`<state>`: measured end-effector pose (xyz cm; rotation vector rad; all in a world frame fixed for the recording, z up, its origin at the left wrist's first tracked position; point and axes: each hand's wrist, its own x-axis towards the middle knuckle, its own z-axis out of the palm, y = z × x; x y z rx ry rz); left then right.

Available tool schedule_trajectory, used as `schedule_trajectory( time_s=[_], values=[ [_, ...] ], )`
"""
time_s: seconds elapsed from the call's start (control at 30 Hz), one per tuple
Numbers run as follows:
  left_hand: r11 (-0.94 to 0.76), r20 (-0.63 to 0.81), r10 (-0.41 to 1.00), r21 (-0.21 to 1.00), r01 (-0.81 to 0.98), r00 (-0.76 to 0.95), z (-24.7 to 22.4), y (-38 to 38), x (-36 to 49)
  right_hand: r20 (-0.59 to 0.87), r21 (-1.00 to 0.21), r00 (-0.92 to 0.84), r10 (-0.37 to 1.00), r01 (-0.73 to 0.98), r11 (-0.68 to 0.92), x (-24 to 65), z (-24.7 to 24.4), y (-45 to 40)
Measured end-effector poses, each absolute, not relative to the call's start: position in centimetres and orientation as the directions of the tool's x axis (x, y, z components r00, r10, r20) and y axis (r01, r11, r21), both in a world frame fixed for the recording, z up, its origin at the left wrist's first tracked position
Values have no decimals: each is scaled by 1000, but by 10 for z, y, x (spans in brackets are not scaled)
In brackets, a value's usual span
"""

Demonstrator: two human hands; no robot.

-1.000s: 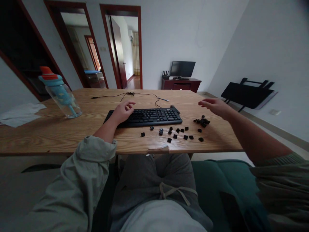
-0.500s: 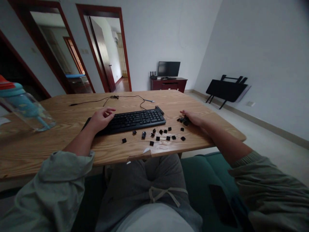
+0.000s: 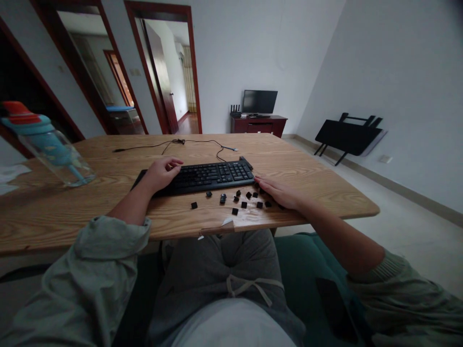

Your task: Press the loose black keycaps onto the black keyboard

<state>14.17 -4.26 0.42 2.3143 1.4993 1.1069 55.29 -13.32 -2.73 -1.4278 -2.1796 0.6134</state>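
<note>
In the head view, a long black plastic keyboard lies on the light wood-grain desk. The left hand rests at the keyboard's left part, its grip half open with fingers loosely bent. The right hand lies low and palm down beside the keyboard's right end, fingers straight and close together; whether its grip has hold of anything I cannot tell. Small square black keycaps lie scattered between the keyboard and the near desk edge, some partly hidden by that hand. A thin black cable runs behind the keyboard; a clear bottle with a blue-and-red lid stands at left.
</note>
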Motion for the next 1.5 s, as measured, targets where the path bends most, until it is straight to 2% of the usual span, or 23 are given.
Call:
schedule_trajectory(
  time_s=[0.1,0.17,0.37,0.43,0.57,0.67,0.77,0.83,0.93,1.1,1.27,1.37,1.43,1.5],
  values=[
    [-474,482,848,503,723,220,5,-44,143,161,-692,-349,923,627,358,551,-20,-142],
    [-467,473,853,503,727,220,7,-45,143,193,-709,-347,918,598,375,551,-18,-148],
    [-469,468,854,498,730,229,7,-45,144,160,-608,-325,932,711,352,545,-28,-153],
    [-469,464,855,500,728,233,6,-45,145,202,-573,-336,920,721,389,546,-31,-152],
    [-480,478,848,515,710,227,9,-47,142,305,-623,-248,919,678,390,560,-32,-152],
    [-479,595,799,544,689,86,15,-47,124,267,-703,-128,955,652,284,575,-36,-153],
    [-433,677,720,609,665,-151,21,-45,89,254,-682,-186,949,661,312,580,-44,-153],
    [-377,661,713,641,668,-233,20,-44,62,293,-604,-239,926,705,373,577,-48,-153],
    [-281,605,750,658,698,-269,15,-44,27,313,-511,-249,917,769,383,570,-49,-154],
    [-172,521,787,699,694,-330,6,-42,-2,305,-487,-210,929,804,342,566,-48,-157],
    [-147,498,816,671,727,-294,7,-42,1,298,-620,-110,948,733,280,570,-49,-160],
    [-195,572,760,654,731,-309,17,-56,29,340,-664,-82,937,684,301,572,-46,-160],
    [-340,664,721,591,731,-201,25,-77,61,363,-682,-67,929,661,314,573,-43,-161],
    [-488,692,722,500,715,9,31,-106,99,396,-692,-7,918,655,303,574,-39,-165]
  ],
)
